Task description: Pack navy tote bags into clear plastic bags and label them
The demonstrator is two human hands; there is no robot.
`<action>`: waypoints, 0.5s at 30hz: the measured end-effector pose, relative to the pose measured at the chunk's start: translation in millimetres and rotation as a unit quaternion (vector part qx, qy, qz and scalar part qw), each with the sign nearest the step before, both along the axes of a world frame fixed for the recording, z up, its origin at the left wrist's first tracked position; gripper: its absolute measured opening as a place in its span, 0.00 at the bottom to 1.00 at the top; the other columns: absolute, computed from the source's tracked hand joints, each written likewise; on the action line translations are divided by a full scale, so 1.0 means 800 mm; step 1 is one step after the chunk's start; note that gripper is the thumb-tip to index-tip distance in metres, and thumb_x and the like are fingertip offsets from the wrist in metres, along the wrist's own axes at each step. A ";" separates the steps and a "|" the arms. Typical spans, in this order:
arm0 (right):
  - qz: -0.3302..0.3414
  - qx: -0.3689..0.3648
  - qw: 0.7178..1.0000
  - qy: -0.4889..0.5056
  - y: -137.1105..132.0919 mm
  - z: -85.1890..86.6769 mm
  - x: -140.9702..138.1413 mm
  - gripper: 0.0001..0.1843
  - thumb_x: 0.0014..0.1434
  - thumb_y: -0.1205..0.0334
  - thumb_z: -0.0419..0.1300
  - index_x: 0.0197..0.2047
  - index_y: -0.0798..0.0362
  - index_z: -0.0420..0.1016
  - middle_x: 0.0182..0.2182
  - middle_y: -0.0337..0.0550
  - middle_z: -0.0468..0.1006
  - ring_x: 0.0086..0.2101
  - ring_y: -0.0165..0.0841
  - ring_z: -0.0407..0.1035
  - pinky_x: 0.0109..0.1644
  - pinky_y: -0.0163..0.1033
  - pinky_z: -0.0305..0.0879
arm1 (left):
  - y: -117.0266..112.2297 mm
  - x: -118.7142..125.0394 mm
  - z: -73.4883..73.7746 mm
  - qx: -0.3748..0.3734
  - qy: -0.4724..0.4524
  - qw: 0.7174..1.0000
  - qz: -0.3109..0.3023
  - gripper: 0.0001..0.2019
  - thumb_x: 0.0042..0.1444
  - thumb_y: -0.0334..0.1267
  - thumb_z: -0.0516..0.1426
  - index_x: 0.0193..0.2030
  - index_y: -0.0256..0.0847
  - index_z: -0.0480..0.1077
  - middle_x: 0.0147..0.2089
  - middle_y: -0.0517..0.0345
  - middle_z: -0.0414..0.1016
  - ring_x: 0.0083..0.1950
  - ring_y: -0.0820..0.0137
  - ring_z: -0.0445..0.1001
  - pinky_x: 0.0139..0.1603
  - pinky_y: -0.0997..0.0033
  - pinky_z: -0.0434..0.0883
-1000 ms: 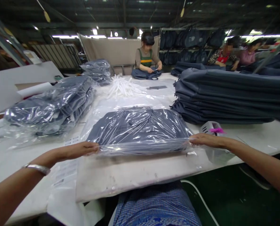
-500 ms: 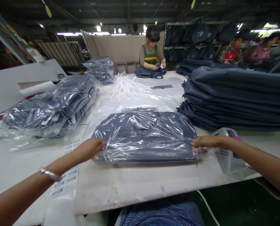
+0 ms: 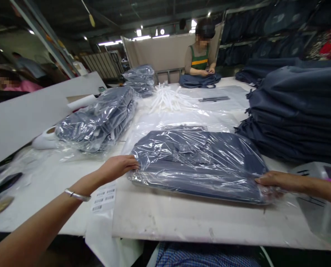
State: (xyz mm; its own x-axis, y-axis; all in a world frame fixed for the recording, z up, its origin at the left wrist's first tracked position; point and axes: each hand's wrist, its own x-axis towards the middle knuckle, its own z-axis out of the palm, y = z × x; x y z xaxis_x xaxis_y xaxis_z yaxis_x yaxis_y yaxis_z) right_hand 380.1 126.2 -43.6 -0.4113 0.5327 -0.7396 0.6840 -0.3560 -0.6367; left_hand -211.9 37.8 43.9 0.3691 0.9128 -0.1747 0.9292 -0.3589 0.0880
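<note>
A dark blue fabric bag in a clear plastic sleeve [image 3: 193, 159] lies across the white table in front of me, its right end nearer the table's front edge than its left. My left hand [image 3: 123, 165] is closed on the plastic at its left end. At the right end, my right hand [image 3: 273, 180] grips the sleeve, with loose film bunched about the fingers. Clear plastic sheets [image 3: 143, 122] lie flat just behind the bag. A sheet of barcode labels [image 3: 104, 198] rests on the table below my left wrist.
Wrapped bags [image 3: 98, 118] are piled at the left, with another wrapped stack [image 3: 141, 79] behind. White strips [image 3: 171, 98] lie heaped mid-table. A tall pile of unwrapped dark blue bags [image 3: 298, 111] stands right, near a translucent container [image 3: 315, 200]. Across the table a co-worker [image 3: 200, 55] handles a bag.
My view has turned left, so the scene sits further right. The wrapped bag has tilted, its right end coming nearer me. Both hands have kept their hold.
</note>
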 end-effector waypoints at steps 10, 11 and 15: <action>0.008 -0.002 1.000 -0.014 0.002 -0.004 0.009 0.32 0.55 0.31 0.54 0.26 0.52 0.79 0.29 0.52 0.79 0.26 0.34 0.66 0.33 0.40 0.59 | 0.014 0.008 -0.039 -0.019 0.009 0.987 0.160 0.18 0.65 0.51 0.46 0.35 0.45 0.70 0.31 0.58 0.75 0.33 0.65 0.72 0.32 0.70 0.58; 0.015 0.006 1.000 -0.009 -0.001 0.007 0.007 0.32 0.55 0.31 0.55 0.27 0.54 0.79 0.30 0.50 0.79 0.27 0.33 0.65 0.34 0.39 0.59 | 0.024 0.000 -0.046 -0.041 -0.022 0.987 0.157 0.20 0.64 0.54 0.46 0.32 0.44 0.70 0.30 0.59 0.75 0.33 0.65 0.73 0.33 0.71 0.59; 0.017 0.015 1.000 0.010 -0.014 0.054 0.008 0.29 0.52 0.38 0.63 0.37 0.59 0.80 0.33 0.48 0.80 0.33 0.33 0.67 0.41 0.36 0.62 | 0.061 -0.025 -0.075 -0.146 -0.106 0.975 0.127 0.26 0.58 0.63 0.48 0.25 0.42 0.66 0.24 0.62 0.71 0.28 0.69 0.69 0.32 0.73 0.61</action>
State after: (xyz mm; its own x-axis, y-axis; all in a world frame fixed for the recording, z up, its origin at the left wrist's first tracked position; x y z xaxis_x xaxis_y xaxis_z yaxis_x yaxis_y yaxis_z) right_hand 386.5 114.8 -0.5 -0.4446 0.5394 -0.7151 0.6820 -0.3137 -0.6606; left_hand -231.8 86.7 -16.4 0.1930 0.9024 -0.3851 0.9346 -0.0496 0.3523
